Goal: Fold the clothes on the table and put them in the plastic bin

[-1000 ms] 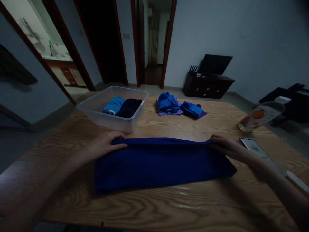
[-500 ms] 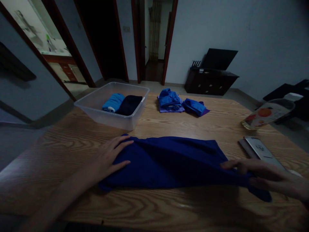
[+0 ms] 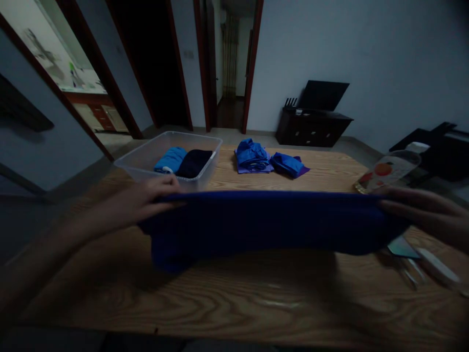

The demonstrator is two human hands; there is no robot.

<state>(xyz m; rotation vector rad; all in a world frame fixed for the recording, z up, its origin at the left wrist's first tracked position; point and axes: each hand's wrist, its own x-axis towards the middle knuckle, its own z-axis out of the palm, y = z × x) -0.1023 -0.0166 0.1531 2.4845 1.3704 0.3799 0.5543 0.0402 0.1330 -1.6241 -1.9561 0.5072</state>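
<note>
A dark blue cloth [image 3: 271,222], folded lengthwise and likely a garment, is stretched between my two hands above the table. My left hand [image 3: 154,198] pinches its upper left corner. At the opposite end my right hand [image 3: 421,208] grips the upper right corner, slightly blurred. The cloth's top edge is taut and its lower part hangs down. Just beyond my left hand stands a clear plastic bin [image 3: 137,164], holding a rolled light blue cloth [image 3: 171,159] and a dark folded cloth [image 3: 195,163].
Folded blue and purple cloths [image 3: 252,156] lie at the table's far side, with a smaller blue bundle [image 3: 287,165] beside them. A plastic bottle [image 3: 390,168] stands at the right. A phone-like object [image 3: 403,248] and a white item [image 3: 438,266] lie near my right hand.
The cloth has been lifted off the table and pulled taut. My left hand went from lying flat on it to gripping its corner; my right hand has risen with the other end.
</note>
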